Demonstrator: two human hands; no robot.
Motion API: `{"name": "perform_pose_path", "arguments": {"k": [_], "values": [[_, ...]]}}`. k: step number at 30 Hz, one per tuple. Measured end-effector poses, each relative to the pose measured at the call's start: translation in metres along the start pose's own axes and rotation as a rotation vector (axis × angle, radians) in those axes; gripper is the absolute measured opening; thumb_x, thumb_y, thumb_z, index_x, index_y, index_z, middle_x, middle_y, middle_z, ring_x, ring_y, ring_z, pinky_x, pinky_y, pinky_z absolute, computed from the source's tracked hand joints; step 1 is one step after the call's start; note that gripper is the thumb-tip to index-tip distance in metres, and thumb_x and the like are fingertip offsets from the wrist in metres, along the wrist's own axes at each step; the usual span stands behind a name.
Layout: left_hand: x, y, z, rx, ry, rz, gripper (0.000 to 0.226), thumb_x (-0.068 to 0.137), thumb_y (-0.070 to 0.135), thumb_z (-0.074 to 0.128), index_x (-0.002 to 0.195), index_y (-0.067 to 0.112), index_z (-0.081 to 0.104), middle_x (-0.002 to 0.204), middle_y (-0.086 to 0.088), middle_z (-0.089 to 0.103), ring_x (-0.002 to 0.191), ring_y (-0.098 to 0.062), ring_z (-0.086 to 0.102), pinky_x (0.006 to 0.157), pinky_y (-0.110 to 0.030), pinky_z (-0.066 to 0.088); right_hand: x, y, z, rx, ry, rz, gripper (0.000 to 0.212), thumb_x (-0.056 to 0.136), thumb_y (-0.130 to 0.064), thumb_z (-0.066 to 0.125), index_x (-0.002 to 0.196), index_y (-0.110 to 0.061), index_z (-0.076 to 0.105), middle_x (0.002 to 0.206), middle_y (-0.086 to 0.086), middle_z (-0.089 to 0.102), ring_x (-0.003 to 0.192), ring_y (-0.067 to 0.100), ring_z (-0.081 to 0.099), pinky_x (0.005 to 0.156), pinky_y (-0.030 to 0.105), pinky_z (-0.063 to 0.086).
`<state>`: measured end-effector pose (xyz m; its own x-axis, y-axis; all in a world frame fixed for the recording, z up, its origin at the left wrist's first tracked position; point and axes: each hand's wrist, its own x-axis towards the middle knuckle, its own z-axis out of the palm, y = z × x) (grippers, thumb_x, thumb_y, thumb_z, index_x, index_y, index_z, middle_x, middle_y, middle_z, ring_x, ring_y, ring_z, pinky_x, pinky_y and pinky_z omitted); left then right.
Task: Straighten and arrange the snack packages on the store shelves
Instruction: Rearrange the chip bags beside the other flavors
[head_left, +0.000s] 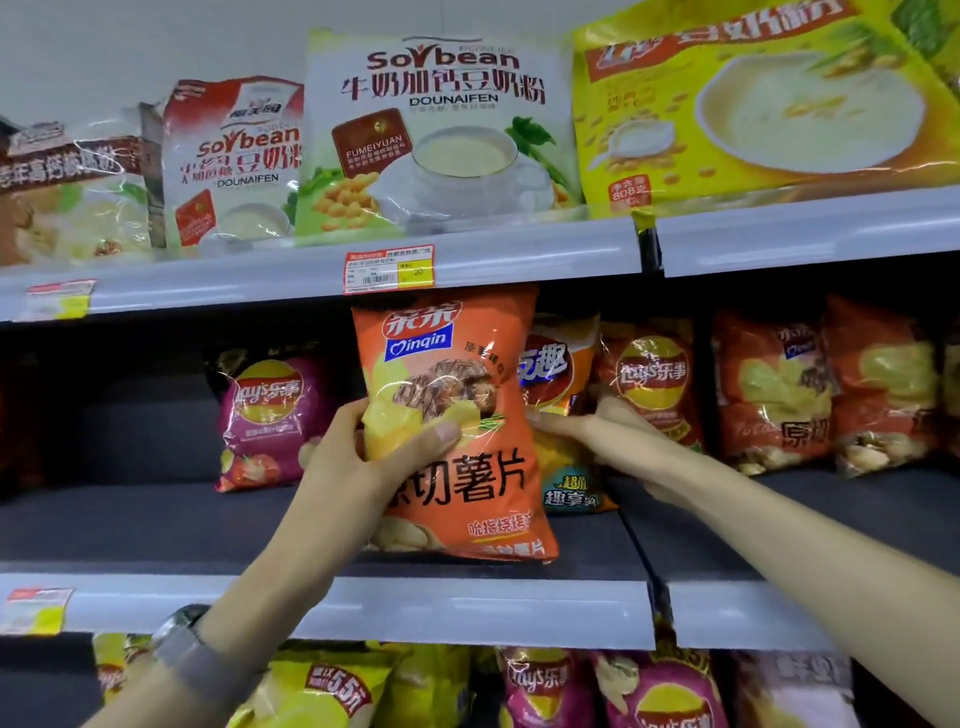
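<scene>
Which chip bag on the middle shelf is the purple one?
The Lay's bag standing alone at the left end; the others on that shelf are orange or red.

Left hand (358, 457) fingers hidden behind orange bag (467, 488) — price tag (388, 270) (blurred) unreadable.

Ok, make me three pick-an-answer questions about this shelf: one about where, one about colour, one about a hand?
1. Where is the orange chip bag?
A) in a basket
B) at the middle shelf
C) on the floor

2. What colour is the big bag at the upper right?
A) blue
B) yellow
C) black

3. What is the left hand doing?
A) gripping the orange chip bag
B) resting flat
C) pointing up

Answers: 1 B, it is held level with the middle row; 2 B, its front is mostly yellow; 3 A, thumb and fingers curl round it.
</scene>
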<state>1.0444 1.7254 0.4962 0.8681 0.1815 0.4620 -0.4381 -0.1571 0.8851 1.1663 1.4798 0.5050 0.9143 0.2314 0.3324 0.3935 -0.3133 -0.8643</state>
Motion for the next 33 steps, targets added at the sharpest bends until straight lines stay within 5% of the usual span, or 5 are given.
{"name": "perform_pose_path", "arguments": {"k": [7, 13, 22, 28, 33], "values": [[0.005, 0.008, 0.075, -0.006, -0.153, -0.022, 0.076, 0.064, 0.055, 0.086, 0.129, 0.03, 0.055, 0.097, 0.012, 0.081, 0.081, -0.015, 0.081, 0.058, -0.028, 0.063, -0.06, 0.008, -0.049, 0.047, 0.176, 0.028, 0.033, 0.097, -0.06, 0.056, 0.114, -0.034, 0.066, 0.11, -0.014, 0.075, 0.1, 0.007, 0.071, 0.099, 0.038, 0.053], [0.005, 0.014, 0.151, -0.027, -0.23, -0.049, 0.075, 0.073, 0.045, 0.087, 0.135, 0.023, 0.051, 0.104, 0.003, 0.079, 0.073, -0.013, 0.08, 0.053, -0.021, 0.059, -0.117, 0.022, -0.111, 0.098, 0.238, -0.028, 0.053, 0.091, -0.07, 0.052, 0.116, -0.029, 0.072, 0.108, -0.007, 0.078, 0.102, 0.013, 0.074, 0.097, 0.042, 0.054], [0.004, 0.026, 0.301, 0.098, -0.227, -0.056, 0.073, 0.08, 0.042, 0.091, 0.125, 0.02, 0.039, 0.114, -0.002, 0.07, 0.07, -0.015, 0.079, 0.056, -0.033, 0.064, -0.163, 0.057, -0.203, -0.405, 0.304, -0.103, 0.06, 0.093, -0.043, 0.07, 0.146, -0.038, 0.043, 0.111, -0.032, 0.061, 0.107, -0.006, 0.061, 0.093, 0.015, 0.048], [0.008, 0.024, 0.39, 0.189, -0.188, -0.042, 0.093, 0.068, 0.061, 0.091, 0.124, 0.016, 0.032, 0.118, 0.0, 0.067, 0.099, -0.018, 0.073, 0.092, -0.043, 0.061, -0.173, 0.086, -0.266, -0.622, 0.287, -0.031, 0.078, 0.091, -0.044, 0.065, 0.159, -0.024, 0.031, 0.147, -0.006, 0.055, 0.133, 0.017, 0.053, 0.108, 0.034, 0.044], [0.006, 0.029, 0.427, 0.343, -0.112, -0.032, 0.1, 0.065, 0.073, 0.085, 0.126, 0.021, 0.027, 0.132, -0.007, 0.062, 0.121, -0.031, 0.063, 0.106, -0.048, 0.053, -0.178, 0.103, -0.297, -0.652, 0.222, -0.05, 0.06, 0.092, -0.041, 0.065, 0.146, -0.025, 0.046, 0.129, -0.003, 0.068, 0.119, 0.02, 0.064, 0.1, 0.039, 0.051]]}}
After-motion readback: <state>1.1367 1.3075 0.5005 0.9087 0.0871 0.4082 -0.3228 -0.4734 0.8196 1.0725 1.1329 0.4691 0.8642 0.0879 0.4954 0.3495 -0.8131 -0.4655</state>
